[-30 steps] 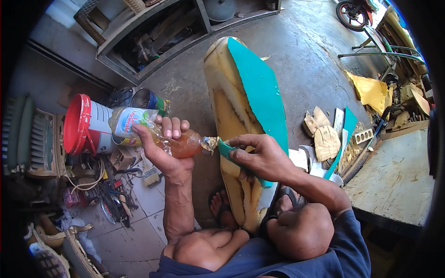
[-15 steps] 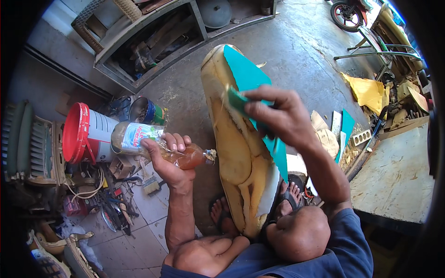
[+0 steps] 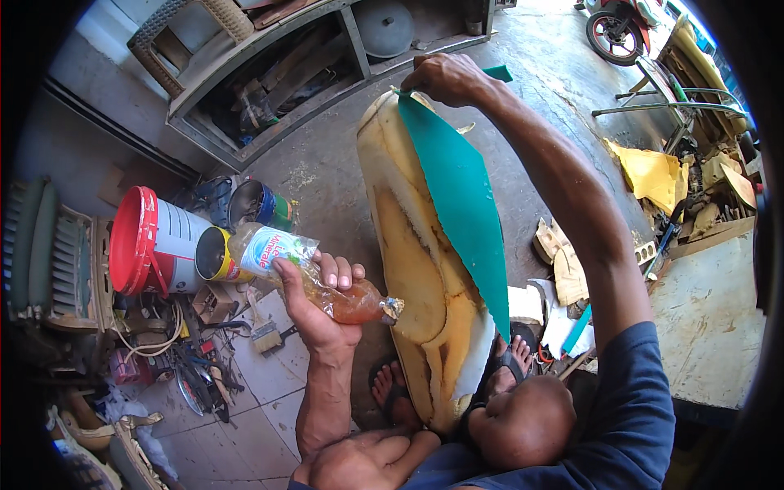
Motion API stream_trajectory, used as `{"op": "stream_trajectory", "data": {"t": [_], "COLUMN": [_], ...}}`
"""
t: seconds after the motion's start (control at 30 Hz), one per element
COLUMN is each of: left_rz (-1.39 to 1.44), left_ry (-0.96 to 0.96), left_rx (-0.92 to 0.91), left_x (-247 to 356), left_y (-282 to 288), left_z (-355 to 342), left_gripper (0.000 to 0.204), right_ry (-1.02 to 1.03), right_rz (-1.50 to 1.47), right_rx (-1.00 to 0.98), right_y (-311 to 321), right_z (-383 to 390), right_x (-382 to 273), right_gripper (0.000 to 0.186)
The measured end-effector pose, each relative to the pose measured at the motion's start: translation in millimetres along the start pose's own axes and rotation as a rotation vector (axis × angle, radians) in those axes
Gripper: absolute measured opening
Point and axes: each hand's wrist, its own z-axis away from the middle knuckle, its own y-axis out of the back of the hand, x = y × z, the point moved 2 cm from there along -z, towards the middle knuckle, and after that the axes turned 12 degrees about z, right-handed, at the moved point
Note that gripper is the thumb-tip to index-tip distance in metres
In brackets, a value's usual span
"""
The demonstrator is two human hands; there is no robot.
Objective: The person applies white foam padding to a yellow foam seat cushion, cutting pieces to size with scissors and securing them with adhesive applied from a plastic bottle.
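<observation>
A long yellowish foam seat (image 3: 416,327) lies between my legs, stained brown, with a large teal sheet (image 3: 453,196) along its right side. My left hand (image 3: 318,294) grips a clear plastic bottle (image 3: 343,298) of amber liquid, held sideways with its crusty tip over the foam. My right hand (image 3: 441,82) is stretched to the far end of the seat, fingers closed at the sheet's tip. A small green strip (image 3: 498,72) sticks out from that hand; whether the fingers also pinch the sheet is hard to tell.
A red-and-white bucket (image 3: 171,245), cans (image 3: 253,208), a brush (image 3: 265,331) and tangled tools (image 3: 196,367) are on my left. Foam scraps (image 3: 567,269), a board (image 3: 702,318), a metal chair frame (image 3: 645,106) and a motorbike wheel (image 3: 612,33) are right. A low cabinet (image 3: 294,122) stands beyond.
My right hand has moved from beside the bottle's tip up to the seat's far end with the small green piece. My left hand and bottle have moved slightly right and down.
</observation>
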Motion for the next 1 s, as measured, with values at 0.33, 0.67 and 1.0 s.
{"op": "stream_trajectory", "data": {"t": [0.33,0.67,1.0], "left_rz": [-0.019,-0.042,-0.054], "left_ry": [0.015,0.039,0.047], "left_rx": [0.013,-0.006,0.014], "left_x": [3,0,-4], "left_y": [5,3,4], "left_z": [0,3,3], "left_gripper": [0.054,0.053,0.054], "right_ry": [0.047,-0.088,-0.221], "right_rz": [-0.035,-0.05,-0.14], "right_rx": [0.02,0.127,0.156], "right_y": [3,-2,-1], "right_z": [66,151,220], "right_x": [3,-11,-41], "right_gripper": [0.035,0.039,0.039]}}
